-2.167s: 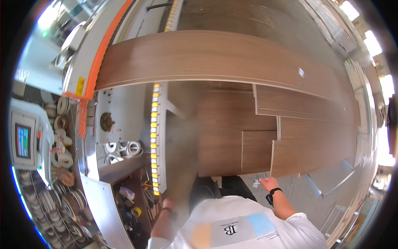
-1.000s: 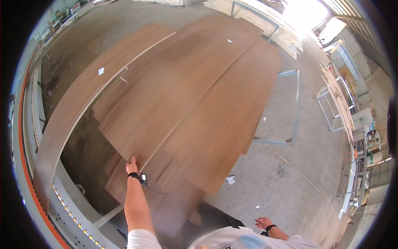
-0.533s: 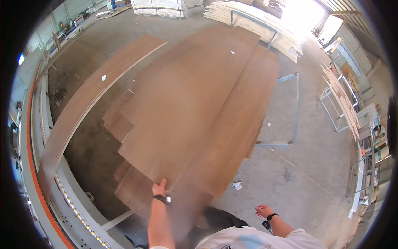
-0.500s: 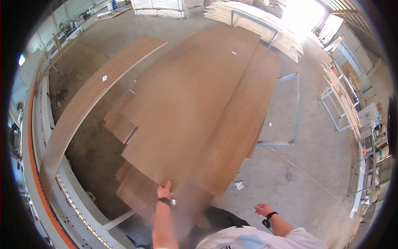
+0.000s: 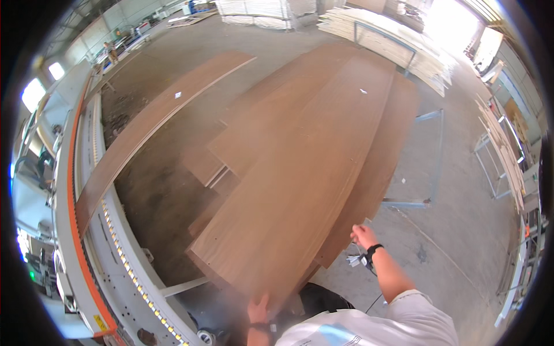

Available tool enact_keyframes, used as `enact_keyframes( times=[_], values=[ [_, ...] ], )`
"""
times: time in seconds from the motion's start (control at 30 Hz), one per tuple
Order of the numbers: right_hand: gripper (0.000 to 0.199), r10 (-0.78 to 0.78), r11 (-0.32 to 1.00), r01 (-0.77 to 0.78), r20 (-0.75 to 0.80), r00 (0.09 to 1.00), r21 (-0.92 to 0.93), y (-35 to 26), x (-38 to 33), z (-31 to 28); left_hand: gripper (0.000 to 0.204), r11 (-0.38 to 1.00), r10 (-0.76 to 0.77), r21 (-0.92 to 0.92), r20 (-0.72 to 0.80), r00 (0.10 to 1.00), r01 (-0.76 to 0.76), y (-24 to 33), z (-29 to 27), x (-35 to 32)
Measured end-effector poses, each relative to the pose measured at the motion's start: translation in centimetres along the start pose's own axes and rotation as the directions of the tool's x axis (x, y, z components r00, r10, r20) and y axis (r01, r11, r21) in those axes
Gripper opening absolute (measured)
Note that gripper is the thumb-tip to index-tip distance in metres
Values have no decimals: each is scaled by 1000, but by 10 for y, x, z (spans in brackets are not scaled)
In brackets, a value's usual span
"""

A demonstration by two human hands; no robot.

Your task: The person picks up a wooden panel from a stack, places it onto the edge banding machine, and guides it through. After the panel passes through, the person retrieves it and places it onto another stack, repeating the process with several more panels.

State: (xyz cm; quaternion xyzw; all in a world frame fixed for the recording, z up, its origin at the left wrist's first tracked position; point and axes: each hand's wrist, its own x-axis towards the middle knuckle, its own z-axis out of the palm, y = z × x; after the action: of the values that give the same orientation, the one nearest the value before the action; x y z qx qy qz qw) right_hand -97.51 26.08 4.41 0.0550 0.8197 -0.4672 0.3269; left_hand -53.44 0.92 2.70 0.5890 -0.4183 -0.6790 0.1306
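Note:
A long brown wood-grain board lies on top of a loose stack of similar boards, its near end reaching toward me. At that near end my left hand is closed on the board's edge, with the thumb on top; the other fingers are hidden under it. My right hand is raised beside the right edge of the stack, fingers curled together. Whether anything small sits in those fingers I cannot make out. A lower brown board sticks out on the right, and shorter board ends show on the left.
On the left, another long brown board rests on a machine with an orange strip and a roller track. A metal floor frame lies right of the stack. Pale panels are piled behind; a rack with strips stands far right.
The top board has slid toward me, with my left hand on its near end. My right hand has risen and moved forward to the stack's right edge. The whole view has shifted slightly.

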Motion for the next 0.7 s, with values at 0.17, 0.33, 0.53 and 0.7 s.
enact_keyframes(
  times=[0.17, 0.33, 0.53, 0.7],
  values=[
    [55, 62, 981, -35, -135, 989, 191, -25, 34, 5, 27, 997, -3, 70, -104, 995, 10, 35, -59, -84],
    [61, 96, 949, -82, -32, 995, 305, -34, 7, 38, 28, 988, 142, 96, -223, 964, -124, 9, -148, -145],
    [42, -7, 966, 1, 24, 1000, 259, 24, -78, 87, 29, 996, 89, 51, -404, 910, -75, -31, -243, -211],
    [39, 83, 967, -114, 142, 986, 229, 75, -158, 124, 40, 996, 90, 51, -534, 841, -74, -88, -340, -237]
  ],
)
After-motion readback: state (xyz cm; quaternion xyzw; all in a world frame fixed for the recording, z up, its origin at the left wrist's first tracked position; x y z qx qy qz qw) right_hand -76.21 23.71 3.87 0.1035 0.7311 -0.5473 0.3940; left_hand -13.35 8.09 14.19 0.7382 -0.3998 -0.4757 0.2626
